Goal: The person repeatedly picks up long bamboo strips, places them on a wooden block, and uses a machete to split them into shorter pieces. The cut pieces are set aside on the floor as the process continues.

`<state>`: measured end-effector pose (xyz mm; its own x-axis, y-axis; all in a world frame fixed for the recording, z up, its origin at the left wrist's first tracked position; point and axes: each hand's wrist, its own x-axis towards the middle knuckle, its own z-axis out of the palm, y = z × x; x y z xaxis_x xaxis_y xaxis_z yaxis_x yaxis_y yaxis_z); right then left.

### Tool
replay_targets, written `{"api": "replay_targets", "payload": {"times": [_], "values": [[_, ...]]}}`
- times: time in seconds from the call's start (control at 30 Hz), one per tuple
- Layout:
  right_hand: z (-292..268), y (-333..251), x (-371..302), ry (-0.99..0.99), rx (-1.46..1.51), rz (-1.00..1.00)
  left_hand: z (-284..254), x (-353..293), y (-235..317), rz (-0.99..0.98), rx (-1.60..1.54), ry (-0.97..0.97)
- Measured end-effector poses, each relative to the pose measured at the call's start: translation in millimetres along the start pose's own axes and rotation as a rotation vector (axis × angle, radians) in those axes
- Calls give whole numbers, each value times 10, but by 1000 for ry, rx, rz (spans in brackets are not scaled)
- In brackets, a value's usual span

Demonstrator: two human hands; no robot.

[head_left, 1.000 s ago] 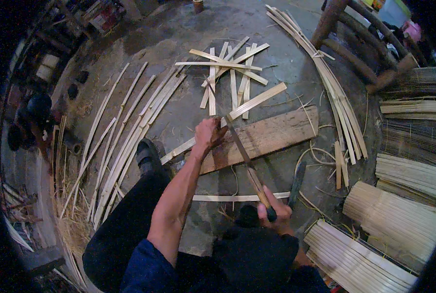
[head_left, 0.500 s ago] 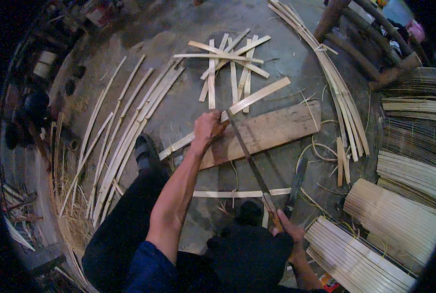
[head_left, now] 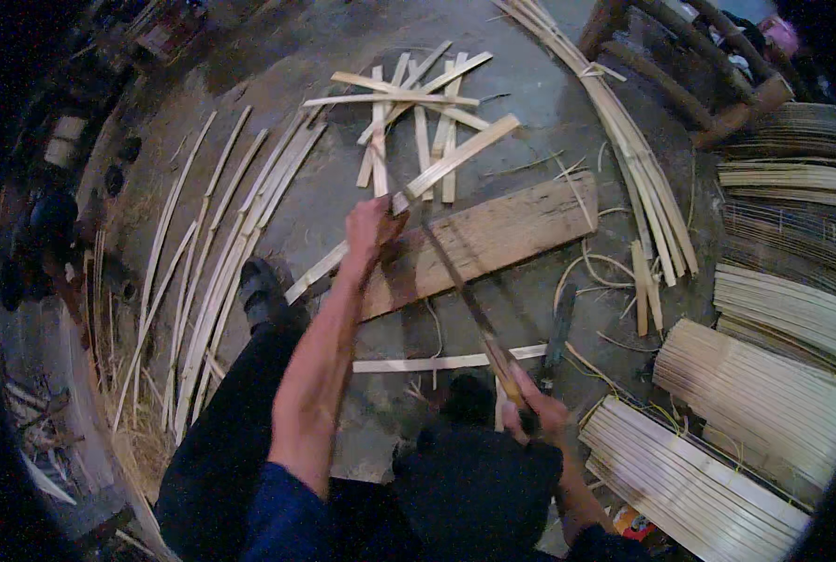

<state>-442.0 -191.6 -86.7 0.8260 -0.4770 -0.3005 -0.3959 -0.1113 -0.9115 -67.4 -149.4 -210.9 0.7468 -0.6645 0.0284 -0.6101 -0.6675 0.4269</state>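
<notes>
My left hand (head_left: 376, 229) is closed around a pale bamboo strip (head_left: 469, 155), pressing it over a weathered wooden board (head_left: 512, 229) on the floor. The strip slants from beside my left shoe up to the far right. My right hand (head_left: 535, 407) grips the wooden handle of a long, narrow handsaw (head_left: 465, 290). Its blade runs forward over the board and crosses the strip just beside my left hand, with the tip end past it. The saw's teeth are too small to make out.
Short cut strips (head_left: 418, 103) lie crisscrossed ahead. Long split bamboo lengths (head_left: 249, 225) spread at left, with another tied bundle (head_left: 624, 140) at right. Slat stacks (head_left: 755, 393) line the right side. A dark-bladed tool (head_left: 560, 328) lies near my right hand, beyond a crossing strip (head_left: 418, 363).
My right hand has pushed the saw forward, so more of the blade reaches past the strip. My left hand keeps its hold. The whole view has shifted slightly.
</notes>
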Motion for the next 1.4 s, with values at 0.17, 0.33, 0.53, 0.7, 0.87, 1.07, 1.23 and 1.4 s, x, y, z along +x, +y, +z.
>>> {"api": "replay_targets", "payload": {"times": [0.17, 0.33, 0.53, 0.7, 0.87, 1.07, 1.23, 1.4], "values": [[366, -303, 1171, 300, -294, -313, -87, -147, 193, 21, 30, -83], [14, 225, -37, -11, 122, 14, -182, 7, 114, -28, 16, -101], [317, -35, 739, 395, -213, -442, -18, -21, -20, 118, -31, 23], [473, -149, 1163, 429, -261, -611, -125, 212, -278, 50, -97, 34], [92, 90, 248, 201, -195, -380, -154, 101, -159, -22, 18, 7], [231, 61, 634, 310, -270, -399, -152, -88, 69, 48, -87, -67], [372, -103, 837, 402, -183, -503, -269, -54, 99, 182, 43, 73], [36, 140, -31, 327, -248, -470, -306, 83, -13, 69, -52, 1]]}}
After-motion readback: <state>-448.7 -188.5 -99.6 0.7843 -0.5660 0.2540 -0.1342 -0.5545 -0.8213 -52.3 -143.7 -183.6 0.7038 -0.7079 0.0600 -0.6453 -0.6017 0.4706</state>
